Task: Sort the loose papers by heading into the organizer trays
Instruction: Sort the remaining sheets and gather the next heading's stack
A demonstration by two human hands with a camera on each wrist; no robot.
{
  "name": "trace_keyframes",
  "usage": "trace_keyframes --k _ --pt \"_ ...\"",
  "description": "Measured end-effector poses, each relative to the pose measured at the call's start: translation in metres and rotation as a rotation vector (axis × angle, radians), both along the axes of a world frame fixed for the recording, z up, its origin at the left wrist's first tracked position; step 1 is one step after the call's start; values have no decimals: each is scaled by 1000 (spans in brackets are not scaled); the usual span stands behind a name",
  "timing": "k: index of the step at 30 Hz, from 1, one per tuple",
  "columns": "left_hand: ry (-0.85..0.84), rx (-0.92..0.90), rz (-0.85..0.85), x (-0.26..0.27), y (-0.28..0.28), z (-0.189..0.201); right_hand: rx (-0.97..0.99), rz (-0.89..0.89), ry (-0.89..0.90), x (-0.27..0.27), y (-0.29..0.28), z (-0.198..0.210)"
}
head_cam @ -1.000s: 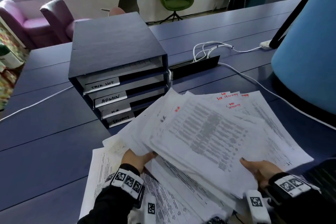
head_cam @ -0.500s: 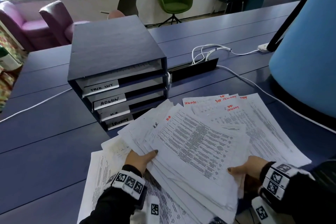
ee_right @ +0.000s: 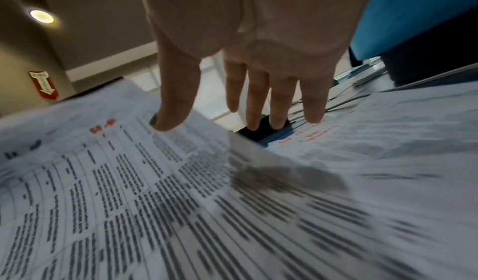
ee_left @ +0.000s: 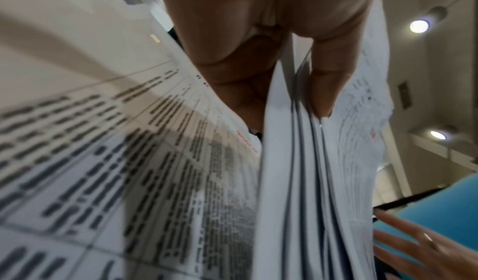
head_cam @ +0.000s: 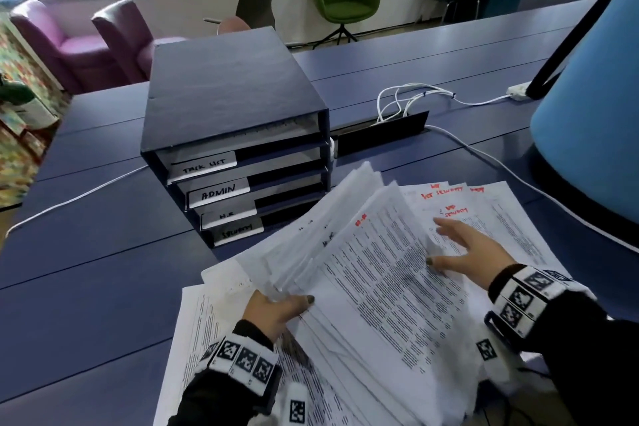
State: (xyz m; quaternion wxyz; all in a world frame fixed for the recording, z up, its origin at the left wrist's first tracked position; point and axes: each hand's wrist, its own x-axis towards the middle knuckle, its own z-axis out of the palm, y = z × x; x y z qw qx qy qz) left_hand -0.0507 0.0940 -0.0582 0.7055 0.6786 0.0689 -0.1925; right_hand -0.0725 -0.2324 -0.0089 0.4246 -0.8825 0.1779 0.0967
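A fanned stack of printed papers (head_cam: 373,273) is lifted off the table, tilted up toward the organizer. My left hand (head_cam: 276,308) grips its near-left edge, thumb on top and fingers underneath; the left wrist view shows the sheet edges of the stack (ee_left: 297,161) pinched there. My right hand (head_cam: 460,249) hovers flat with straight, spread fingers over the stack's right edge and the sheets with red headings (head_cam: 449,197) lying beyond. More sheets (head_cam: 207,322) lie flat under the stack. The dark blue organizer (head_cam: 235,107) stands behind, with labelled trays TASK LIST, ADMIN (head_cam: 221,192), H.R and a bottom one.
A large blue lamp shade (head_cam: 594,114) leans over the table's right side. White cables (head_cam: 408,100) run from a black desk socket flap (head_cam: 380,131) behind the papers. Another cable (head_cam: 79,194) crosses the table at left. Chairs stand beyond the far edge.
My right hand let go of the stack's near-right edge and moved up and forward, fingers now spread over the papers. The left hand raised the stack toward the organizer.
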Motion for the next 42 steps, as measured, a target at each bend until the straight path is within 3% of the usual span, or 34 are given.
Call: trace_keyframes --k 5,12,16,19,23,25,29,34,42 --pt "-2 -36 -96 -1 -1 0 62 -3 42 15 2 0" --pt "-53 57 -234 -4 2 21 125 -28 78 19 9 -1" --pt "49 106 -120 3 2 16 162 -94 76 14 7 -10" --pt "230 -94 92 3 2 13 103 -73 68 8 4 -18" --pt "299 -130 149 1 0 14 102 -33 88 7 5 -22" --pt "277 -86 70 0 -5 20 186 -83 52 8 8 -16" --pt "47 212 -356 -8 -13 28 310 -84 11 14 10 -3" --pt "-49 256 -471 -10 -14 44 290 -3 94 22 0 5" --pt "13 341 -521 -6 1 37 173 165 231 27 -5 11"
